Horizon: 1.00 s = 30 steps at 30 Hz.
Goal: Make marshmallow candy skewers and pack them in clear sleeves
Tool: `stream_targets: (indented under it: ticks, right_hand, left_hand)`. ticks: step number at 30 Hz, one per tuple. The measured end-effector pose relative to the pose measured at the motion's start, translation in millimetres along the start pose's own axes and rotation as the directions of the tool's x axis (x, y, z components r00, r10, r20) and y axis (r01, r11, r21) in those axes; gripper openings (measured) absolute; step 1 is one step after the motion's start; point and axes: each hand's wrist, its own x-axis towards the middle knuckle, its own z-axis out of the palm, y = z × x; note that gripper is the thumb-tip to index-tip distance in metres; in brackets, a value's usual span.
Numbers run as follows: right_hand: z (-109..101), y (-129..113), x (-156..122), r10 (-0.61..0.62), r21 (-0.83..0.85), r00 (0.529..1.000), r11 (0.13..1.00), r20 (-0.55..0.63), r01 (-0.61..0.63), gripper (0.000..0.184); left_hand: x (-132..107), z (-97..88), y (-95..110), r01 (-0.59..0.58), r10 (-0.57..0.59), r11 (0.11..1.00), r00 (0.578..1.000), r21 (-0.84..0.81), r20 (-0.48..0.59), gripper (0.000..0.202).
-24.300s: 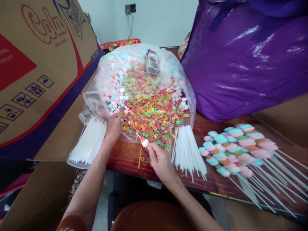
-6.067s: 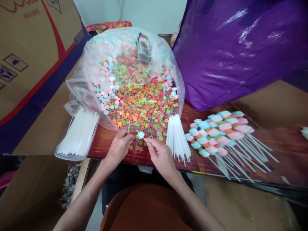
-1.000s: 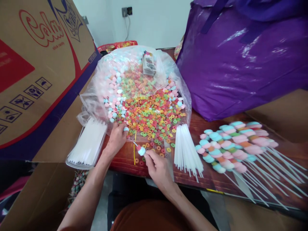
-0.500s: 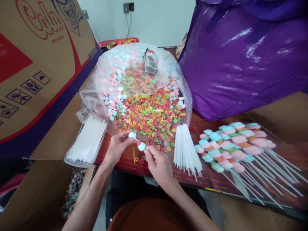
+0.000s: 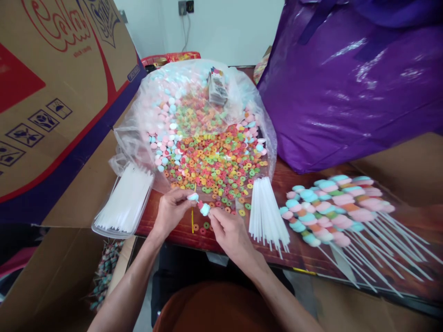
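Between finger and thumb, my left hand (image 5: 173, 210) pinches a pale blue and white marshmallow (image 5: 193, 197) at the tip of a white stick. My right hand (image 5: 228, 230) grips that candy stick low down; most of the stick is hidden in the fingers. Threaded on it are another blue and white marshmallow (image 5: 205, 210) and a red gummy ring (image 5: 200, 204). Just beyond both hands spreads a heap of coloured gummy rings (image 5: 218, 161). Pink, white and blue marshmallows (image 5: 168, 133) lie around the heap, partly under clear plastic.
White sticks fill a clear bag (image 5: 122, 203) on the left; a loose bundle of white sticks (image 5: 266, 212) lies right. Several filled candy skewers (image 5: 332, 207) are stacked farther right. A cardboard box (image 5: 69, 83) and a purple bag (image 5: 349, 87) flank the table (image 5: 155, 223).
My left hand has shifted slightly right, bringing its marshmallow closer to the red ring and over the stick's tip. My right hand keeps its grip on the stick.
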Motion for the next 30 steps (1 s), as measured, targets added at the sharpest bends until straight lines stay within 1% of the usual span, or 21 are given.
stream_targets:
  ticks: [3, 5, 8, 13, 16, 19, 22, 25, 27, 28, 30]
  right_hand:
    - [5, -3, -1, 0.043, -0.008, 0.998, 0.999, -0.042, -0.043, 0.027]
    - [7, -4, -2, 0.062, -0.003, 0.996, 0.998, -0.067, -0.063, 0.027]
    - [9, -6, -4, 0.088, 0.003, 0.992, 0.996, -0.086, -0.088, 0.028]
    - [10, -16, -4, 0.152, 0.022, 0.984, 0.988, -0.096, -0.151, 0.027]
    - [13, -20, -2, 0.201, 0.038, 0.974, 0.979, -0.108, -0.198, 0.027]
    - [15, -16, 1, 0.232, 0.064, 0.964, 0.972, -0.128, -0.225, 0.025]
    - [10, -6, 2, 0.258, 0.116, 0.960, 0.962, -0.111, -0.245, 0.026]
    - [-1, 4, 0, 0.215, 0.148, 0.975, 0.967, -0.048, -0.206, 0.026]
    - [-8, 7, -5, 0.186, 0.137, 0.982, 0.974, -0.021, -0.181, 0.027]
    - [-10, 8, -8, 0.183, 0.128, 0.983, 0.975, -0.023, -0.179, 0.027]
    - [-11, 8, -14, 0.194, 0.120, 0.980, 0.975, -0.044, -0.188, 0.026]
  left_hand:
    - [-3, 3.1, 3, -0.113, 0.114, 0.984, 0.993, 0.138, -0.003, 0.013]
    - [-6, 4.7, 4, -0.137, 0.137, 0.975, 0.990, 0.172, 0.017, 0.015]
    - [-9, 6.4, 2, -0.136, 0.131, 0.974, 0.991, 0.183, 0.039, 0.019]
    - [-17, 12.5, -1, -0.123, 0.125, 0.979, 0.992, 0.164, 0.001, 0.022]
    - [-20, 17.9, -1, -0.112, 0.113, 0.982, 0.994, 0.153, 0.005, 0.023]
    - [-21, 20.6, 1, -0.109, 0.106, 0.986, 0.994, 0.122, 0.036, 0.023]
    - [-25, 18.1, 3, -0.092, 0.082, 0.989, 0.993, 0.116, 0.087, 0.029]
    - [-37, 11.8, 6, -0.092, 0.062, 0.970, 0.989, 0.225, 0.135, 0.045]
    - [-48, 7.7, 7, -0.129, 0.076, 0.932, 0.983, 0.339, 0.165, 0.051]
    - [-53, 6.1, 7, -0.159, 0.092, 0.906, 0.979, 0.393, 0.184, 0.051]
    - [-61, 4.4, 5, -0.224, 0.123, 0.850, 0.965, 0.477, 0.232, 0.043]
